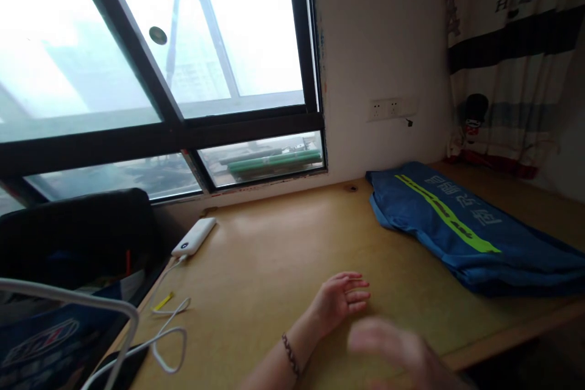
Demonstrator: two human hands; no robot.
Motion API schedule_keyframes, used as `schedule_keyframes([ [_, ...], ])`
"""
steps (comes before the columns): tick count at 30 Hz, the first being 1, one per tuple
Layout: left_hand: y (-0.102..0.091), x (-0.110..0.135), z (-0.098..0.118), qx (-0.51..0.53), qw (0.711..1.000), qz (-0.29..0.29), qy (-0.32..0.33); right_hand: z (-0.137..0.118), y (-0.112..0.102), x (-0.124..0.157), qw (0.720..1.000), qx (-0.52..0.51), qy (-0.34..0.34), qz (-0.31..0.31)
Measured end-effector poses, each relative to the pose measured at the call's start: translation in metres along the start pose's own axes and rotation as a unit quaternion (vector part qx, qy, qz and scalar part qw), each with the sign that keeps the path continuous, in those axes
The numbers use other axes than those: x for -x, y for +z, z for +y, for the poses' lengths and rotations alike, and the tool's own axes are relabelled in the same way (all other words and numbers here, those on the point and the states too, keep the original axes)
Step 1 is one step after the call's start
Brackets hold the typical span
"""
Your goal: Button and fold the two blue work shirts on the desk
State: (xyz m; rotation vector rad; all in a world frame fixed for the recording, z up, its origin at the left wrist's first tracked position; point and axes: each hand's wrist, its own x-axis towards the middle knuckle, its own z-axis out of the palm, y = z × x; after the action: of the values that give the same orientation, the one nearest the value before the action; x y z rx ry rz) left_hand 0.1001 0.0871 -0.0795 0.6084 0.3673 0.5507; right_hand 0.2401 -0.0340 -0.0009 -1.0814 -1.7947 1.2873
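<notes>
My left hand (337, 301) is over the wooden table (274, 256), palm partly showing and fingers stretched out, holding nothing. A dark braided bracelet (290, 354) circles that wrist. Close by at the lower right, my right hand (393, 347) is smeared by motion, so its fingers cannot be made out clearly. On the right side of the table lies a folded blue cloth item (439, 219) with a yellow-green strip and pale printed characters. Both hands are apart from it.
A white power bank (195, 237) with a white cable (171, 329) lies at the table's left edge. Beside it stands a black chair (91, 237) bearing things. Behind are a window, a wall socket (384, 109) and a patterned curtain (512, 61).
</notes>
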Motion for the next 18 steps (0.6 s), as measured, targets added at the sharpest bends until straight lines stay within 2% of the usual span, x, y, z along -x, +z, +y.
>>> schedule_keyframes([
  [2,0.0,-0.001,0.001,0.003,1.0,-0.004,-0.001,0.03,-0.042,-0.045,0.991,0.047,0.006,0.126],
  [3,-0.001,-0.002,0.001,0.001,1.0,-0.007,-0.004,0.047,-0.064,-0.066,0.958,0.149,0.005,0.246],
  [4,-0.001,-0.002,0.001,-0.001,1.0,-0.008,-0.007,0.065,-0.085,-0.086,0.913,0.251,0.015,0.32],
  [6,-0.002,-0.003,0.002,-0.006,1.0,-0.009,-0.011,0.099,-0.121,-0.117,0.831,0.399,0.057,0.384],
  [7,-0.002,-0.003,0.002,-0.007,1.0,-0.009,-0.012,0.113,-0.134,-0.128,0.802,0.446,0.078,0.39],
  [8,-0.003,-0.004,0.002,-0.008,1.0,-0.008,-0.012,0.125,-0.146,-0.137,0.789,0.471,0.099,0.383],
  [10,-0.003,-0.004,0.003,-0.01,1.0,-0.012,-0.011,0.14,-0.166,-0.151,0.799,0.459,0.134,0.365],
  [13,-0.004,-0.005,0.004,-0.015,0.999,-0.027,-0.011,0.141,-0.204,-0.163,0.825,0.395,0.156,0.373],
  [15,-0.005,-0.006,0.005,-0.017,0.999,-0.029,-0.014,0.133,-0.24,-0.162,0.817,0.37,0.159,0.412],
  [18,-0.006,-0.007,0.006,-0.019,0.999,-0.023,-0.019,0.12,-0.295,-0.142,0.777,0.333,0.175,0.505],
])
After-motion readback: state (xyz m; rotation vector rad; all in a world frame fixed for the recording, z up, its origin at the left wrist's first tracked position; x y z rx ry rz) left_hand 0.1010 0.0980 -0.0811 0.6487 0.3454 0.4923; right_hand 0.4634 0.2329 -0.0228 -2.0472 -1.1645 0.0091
